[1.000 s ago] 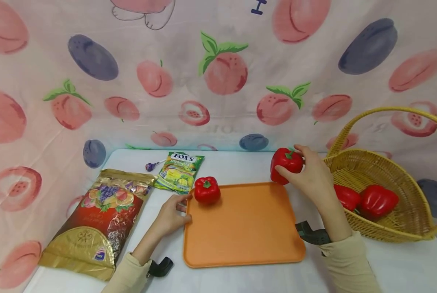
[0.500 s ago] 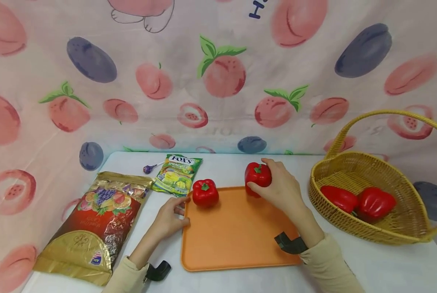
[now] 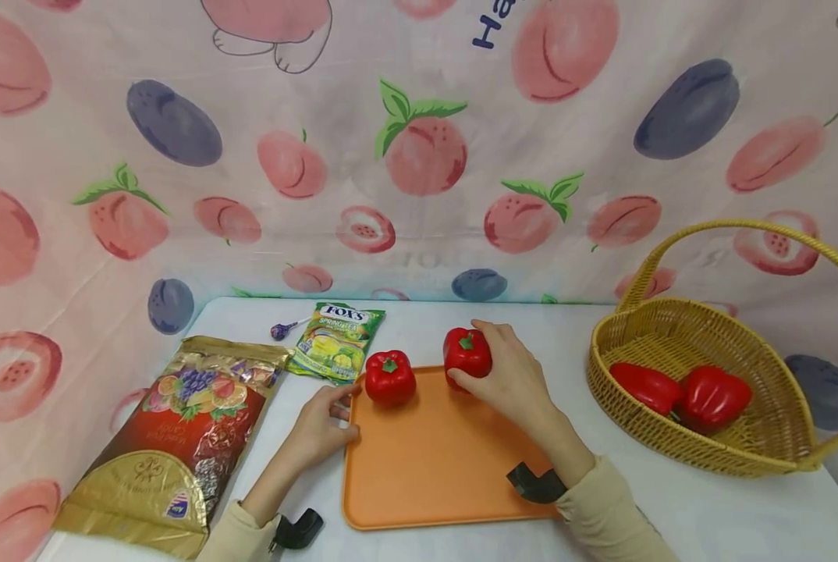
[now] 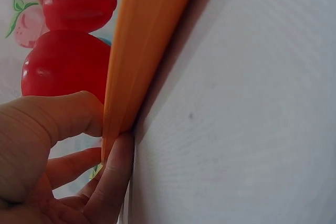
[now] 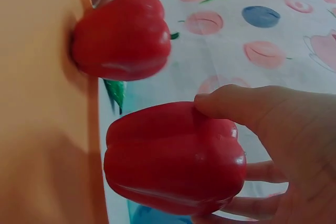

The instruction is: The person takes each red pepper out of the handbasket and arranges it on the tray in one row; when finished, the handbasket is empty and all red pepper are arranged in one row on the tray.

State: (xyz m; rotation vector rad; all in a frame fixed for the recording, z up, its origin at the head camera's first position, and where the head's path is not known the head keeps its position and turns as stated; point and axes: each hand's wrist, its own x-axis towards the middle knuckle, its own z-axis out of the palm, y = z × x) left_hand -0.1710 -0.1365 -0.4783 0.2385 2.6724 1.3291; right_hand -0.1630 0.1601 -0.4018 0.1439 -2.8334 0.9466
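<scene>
In the head view my right hand [image 3: 513, 376] grips a red bell pepper [image 3: 466, 353] above the far edge of an orange tray [image 3: 447, 460]. The right wrist view shows that bell pepper [image 5: 173, 156] between thumb and fingers, apart from the tray surface. A second red bell pepper [image 3: 390, 378] sits upright in the tray's far left corner. My left hand [image 3: 323, 425] holds the tray's left edge; the left wrist view has the thumb and fingertips against the tray rim [image 4: 137, 51].
At right stands a yellow wicker basket [image 3: 749, 460] with two red peppers [image 3: 714, 398] inside. On the left lie a gold-and-red candy bag [image 3: 180, 437], a green Fox's candy packet [image 3: 337, 341] and a lollipop [image 3: 282, 331]. A fruit-print cloth [image 3: 419, 203] hangs behind.
My right hand has carried its bell pepper leftward from beside the basket to above the tray's far edge. My left hand stays at the tray's left edge.
</scene>
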